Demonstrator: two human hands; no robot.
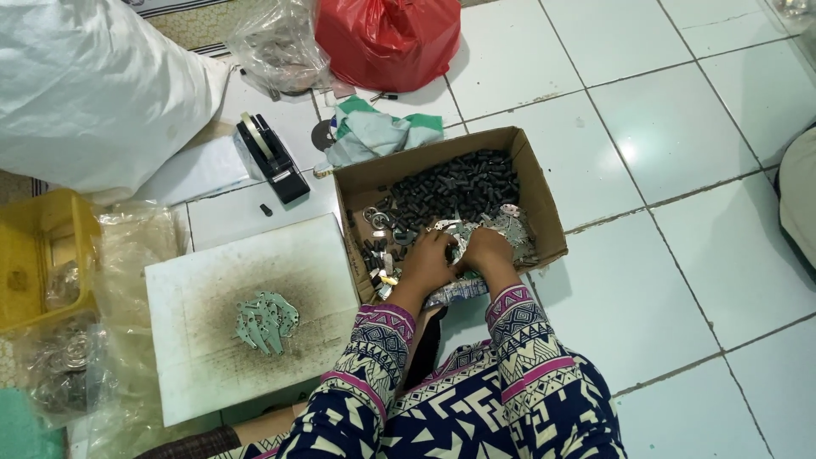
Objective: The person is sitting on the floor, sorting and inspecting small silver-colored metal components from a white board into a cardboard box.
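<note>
Left hand and right hand both down inside the cardboard box, side by side, nearly touching. Fingers curled into the loose parts; grip state of either hand: cannot tell, fingertips buried among the pieces. Both hands sit on the flat silver metal pieces along the near side of the box. Patterned sleeves, navy, white and pink, run back from both wrists.

Behind the hands, a heap of small black cylinders fills the far half of the box, too many to count. A few silver rings lie at the box's left wall. One box, open top, brown, on the white tile floor.

Left of the box: one white board, grimy in the middle, carrying one small pile of silver flat pieces, count unclear as they overlap. Beyond it, one black tape dispenser on the floor, and one green and white cloth touching the box's far left corner.

Packages: one red plastic bag at top centre, one clear plastic bag just beside it to the left, one big white sack at top left. One yellow crate at the left edge, with clear bags of metal rings below it.
</note>
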